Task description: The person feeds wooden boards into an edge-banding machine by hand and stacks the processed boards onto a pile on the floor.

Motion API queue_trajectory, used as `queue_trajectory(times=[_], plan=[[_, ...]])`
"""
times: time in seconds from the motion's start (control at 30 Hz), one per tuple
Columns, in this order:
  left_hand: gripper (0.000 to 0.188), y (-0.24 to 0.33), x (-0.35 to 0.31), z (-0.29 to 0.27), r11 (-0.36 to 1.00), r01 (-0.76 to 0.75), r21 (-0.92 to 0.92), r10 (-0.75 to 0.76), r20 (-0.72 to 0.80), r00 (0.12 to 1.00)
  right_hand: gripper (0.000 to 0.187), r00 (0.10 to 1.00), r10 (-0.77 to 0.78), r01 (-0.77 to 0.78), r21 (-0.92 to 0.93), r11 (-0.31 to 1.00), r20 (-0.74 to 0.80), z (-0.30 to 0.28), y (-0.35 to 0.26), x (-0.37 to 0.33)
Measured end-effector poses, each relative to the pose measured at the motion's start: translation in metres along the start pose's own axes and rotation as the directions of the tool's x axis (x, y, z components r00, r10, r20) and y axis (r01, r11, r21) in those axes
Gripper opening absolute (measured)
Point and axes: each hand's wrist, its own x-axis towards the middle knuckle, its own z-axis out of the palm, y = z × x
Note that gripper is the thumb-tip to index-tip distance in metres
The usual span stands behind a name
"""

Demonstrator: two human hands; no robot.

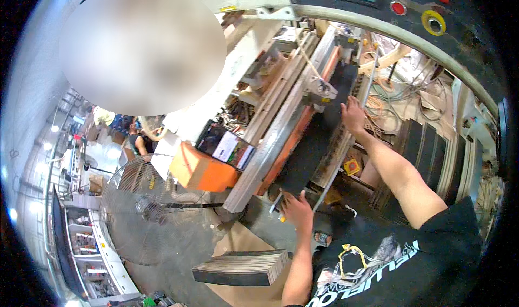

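Note:
A long black board (319, 145) lies slantwise along the bed of a machine, beside an orange strip (289, 147) and a silver metal beam (270, 164). My left hand (297, 211) is at the board's near end, its fingers stretched and apart near the edge. A small metal piece with a yellow part sits beside those fingers. Farther up, my right hand (353, 115) rests at the board's right edge with its fingers extended. Neither hand visibly wraps around the board; the undersides of both hands are hidden.
A phone (224, 147) leans on an orange box (203, 169) left of the beam. Stacked dark boards stand at right (419, 153); another stack (238, 269) lies on cardboard below. A large fan (135, 209) stands at left. Control buttons (398, 7) are overhead; hoses lie beyond the machine.

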Motion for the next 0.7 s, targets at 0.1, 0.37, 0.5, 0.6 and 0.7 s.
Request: queue_trajectory(times=[0.1,0.37,0.5,0.6,0.7], plan=[[0.074,0.003,-0.002,0.003,1.0,0.008,-0.02,-0.007,0.049,0.999,0.059,0.998,-0.027,0.027,0.0,1.0,-0.064,0.008,0.016,0.003],[0.072,0.007,0.0,-0.01,0.998,0.062,0.005,-0.062,0.086,0.994,0.059,0.998,-0.028,0.033,0.083,0.996,-0.05,0.0,0.006,-0.004],[0.073,0.003,-0.002,-0.001,0.999,0.036,0.027,-0.036,0.018,0.999,0.058,0.996,-0.037,0.045,0.108,0.993,-0.076,0.003,0.008,-0.003],[0.073,0.015,0.0,-0.012,0.999,0.047,-0.024,-0.046,0.024,0.999,0.059,0.998,0.002,0.006,0.137,0.991,-0.06,0.005,0.011,-0.005],[0.071,0.01,-0.004,-0.008,0.998,0.042,-0.052,-0.044,-0.055,0.997,0.06,0.996,-0.032,0.043,0.137,0.99,-0.081,0.008,0.013,-0.004]])
